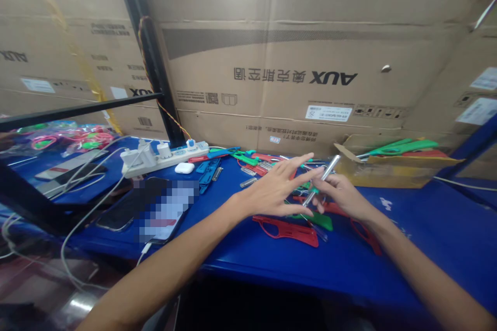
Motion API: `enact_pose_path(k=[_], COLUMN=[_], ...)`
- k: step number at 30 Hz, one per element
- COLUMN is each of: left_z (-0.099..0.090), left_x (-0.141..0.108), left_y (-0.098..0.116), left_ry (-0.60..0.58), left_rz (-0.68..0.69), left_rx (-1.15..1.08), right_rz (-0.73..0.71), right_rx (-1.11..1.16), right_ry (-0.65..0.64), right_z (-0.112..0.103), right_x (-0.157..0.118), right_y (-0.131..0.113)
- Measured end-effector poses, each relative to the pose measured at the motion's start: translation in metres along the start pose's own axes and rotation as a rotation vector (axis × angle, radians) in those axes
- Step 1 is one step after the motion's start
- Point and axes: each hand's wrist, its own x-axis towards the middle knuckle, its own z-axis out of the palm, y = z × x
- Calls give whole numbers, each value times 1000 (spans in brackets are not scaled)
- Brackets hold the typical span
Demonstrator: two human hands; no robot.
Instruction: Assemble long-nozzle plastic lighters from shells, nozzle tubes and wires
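My right hand (339,194) is closed around a thin silver metal tube (331,168), which tilts up to the right and has a green piece near its lower part. My left hand (272,186) hovers just left of it with fingers stretched apart, its thumb close to the tube's lower end. Below my hands, a red plastic handle shell (289,231) with a trigger-like loop lies on the blue table. A green shell (320,220) sits partly under my hands, and another red shell (365,235) is partly covered by my right wrist. More small parts behind my fingers are partly hidden.
A yellowish carton (404,169) with green and red shells stands at the back right. Blue shells (208,173) lie left of my hands, near a white power strip (166,158), an earbud case (184,167) and phones (166,212). Large cardboard boxes (291,46) wall the back.
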Motion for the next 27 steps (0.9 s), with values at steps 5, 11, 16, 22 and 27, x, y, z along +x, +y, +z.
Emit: enact_pose_path(k=[5, 11, 16, 22, 27], left_z=[0, 3, 9, 14, 14], left_x=[7, 6, 4, 4, 0], left_y=[14, 9, 11, 14, 7], left_ry=[-18, -17, 57, 108, 162], left_rz=[58, 82, 160, 59, -98], left_rx=[46, 25, 36, -45, -105], right_rz=[17, 53, 82, 94, 32], right_rx=[11, 28, 46, 122, 276], right_ry=[-32, -90, -134, -236, -351], right_z=[7, 17, 20, 27, 27], right_x=[-1, 1, -10, -18, -13], right_y=[6, 6, -1, 6, 10])
